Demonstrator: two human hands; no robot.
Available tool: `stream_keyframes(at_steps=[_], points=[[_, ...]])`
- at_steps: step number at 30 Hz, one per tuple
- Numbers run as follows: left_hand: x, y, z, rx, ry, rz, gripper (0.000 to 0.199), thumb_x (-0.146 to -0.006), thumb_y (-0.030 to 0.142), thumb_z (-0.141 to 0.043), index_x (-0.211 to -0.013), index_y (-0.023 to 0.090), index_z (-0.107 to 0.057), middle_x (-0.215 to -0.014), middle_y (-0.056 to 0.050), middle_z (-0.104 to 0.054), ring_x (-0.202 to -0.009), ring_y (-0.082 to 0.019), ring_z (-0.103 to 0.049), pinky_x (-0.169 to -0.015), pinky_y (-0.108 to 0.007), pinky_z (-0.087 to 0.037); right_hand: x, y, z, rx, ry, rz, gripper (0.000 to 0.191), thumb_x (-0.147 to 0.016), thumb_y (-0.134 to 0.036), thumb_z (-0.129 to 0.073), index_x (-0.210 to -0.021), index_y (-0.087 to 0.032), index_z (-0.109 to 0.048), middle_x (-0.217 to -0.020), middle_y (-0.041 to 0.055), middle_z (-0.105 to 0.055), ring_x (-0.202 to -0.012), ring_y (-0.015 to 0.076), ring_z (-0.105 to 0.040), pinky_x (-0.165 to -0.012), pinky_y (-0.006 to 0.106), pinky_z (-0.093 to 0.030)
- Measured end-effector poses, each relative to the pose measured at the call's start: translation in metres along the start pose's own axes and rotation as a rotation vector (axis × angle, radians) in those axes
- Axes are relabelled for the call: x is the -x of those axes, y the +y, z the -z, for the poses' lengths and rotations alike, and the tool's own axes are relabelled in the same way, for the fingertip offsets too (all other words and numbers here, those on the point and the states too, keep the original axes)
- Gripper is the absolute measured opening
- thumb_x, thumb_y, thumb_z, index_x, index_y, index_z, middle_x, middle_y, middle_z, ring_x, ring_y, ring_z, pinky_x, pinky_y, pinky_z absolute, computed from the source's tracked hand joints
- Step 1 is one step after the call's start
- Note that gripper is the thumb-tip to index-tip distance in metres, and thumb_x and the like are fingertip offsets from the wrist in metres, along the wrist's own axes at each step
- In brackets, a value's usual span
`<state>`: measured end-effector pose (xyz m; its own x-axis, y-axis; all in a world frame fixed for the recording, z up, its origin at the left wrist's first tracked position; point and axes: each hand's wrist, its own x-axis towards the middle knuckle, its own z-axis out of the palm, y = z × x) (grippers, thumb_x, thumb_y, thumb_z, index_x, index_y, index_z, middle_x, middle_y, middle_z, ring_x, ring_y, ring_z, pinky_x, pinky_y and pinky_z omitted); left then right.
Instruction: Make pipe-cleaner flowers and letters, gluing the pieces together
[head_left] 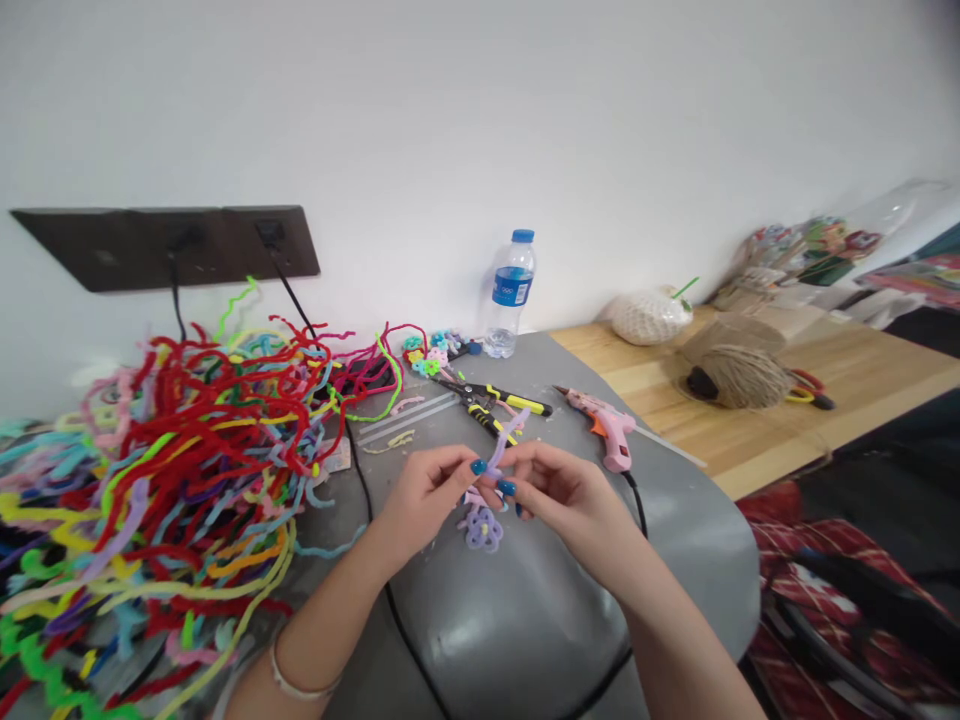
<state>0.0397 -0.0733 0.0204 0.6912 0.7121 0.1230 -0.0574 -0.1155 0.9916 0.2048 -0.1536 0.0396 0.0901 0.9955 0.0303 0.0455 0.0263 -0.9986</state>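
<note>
Between both hands, over the middle of the grey table, is a light purple pipe cleaner (pixel 510 436), its free end pointing up. My left hand (pixel 433 496) pinches it from the left, thumb against finger. From the right, my right hand (pixel 559 492) pinches the same piece, the fingertips of both hands nearly touching. Just below the fingers is a purple pipe-cleaner flower (pixel 484 530) with a pale yellow centre. Behind the hands lie black and yellow pliers (pixel 517 398), and a pink glue gun (pixel 609 425) rests to the right.
A large tangle of coloured pipe cleaners (pixel 187 460) covers the left side. At the back stand a water bottle (pixel 513 295) and small pipe-cleaner flowers (pixel 429 358). Black cables cross the grey table (pixel 705 540). A twine ball (pixel 739 378) sits on the wooden surface (pixel 862 385).
</note>
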Motion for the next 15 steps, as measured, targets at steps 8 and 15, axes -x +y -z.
stream_keyframes(at_steps=[8,15], points=[[-0.0007,0.0019,0.0015,-0.043,-0.043,-0.017,0.05,-0.094,0.055,-0.047,-0.072,0.015,-0.066,-0.059,-0.001,-0.06,-0.057,-0.012,-0.051,-0.055,-0.021,-0.039,0.0003,0.0007,0.0075,0.059,0.002,-0.015,0.026,-0.084,-0.043,-0.071,-0.091,-0.018,-0.073,-0.062,-0.0007,-0.058,-0.056,0.0118,-0.048,-0.052,0.024,-0.039],[0.0006,0.0014,-0.0009,-0.018,-0.076,0.004,0.041,-0.094,0.049,-0.051,-0.078,0.015,-0.065,-0.068,-0.002,-0.063,-0.059,-0.011,-0.051,-0.055,-0.021,-0.037,0.0023,0.002,0.009,0.049,0.0,-0.011,0.025,-0.084,-0.041,-0.072,-0.09,-0.017,-0.071,-0.059,-0.003,-0.055,-0.053,0.0099,-0.046,-0.051,0.023,-0.037]])
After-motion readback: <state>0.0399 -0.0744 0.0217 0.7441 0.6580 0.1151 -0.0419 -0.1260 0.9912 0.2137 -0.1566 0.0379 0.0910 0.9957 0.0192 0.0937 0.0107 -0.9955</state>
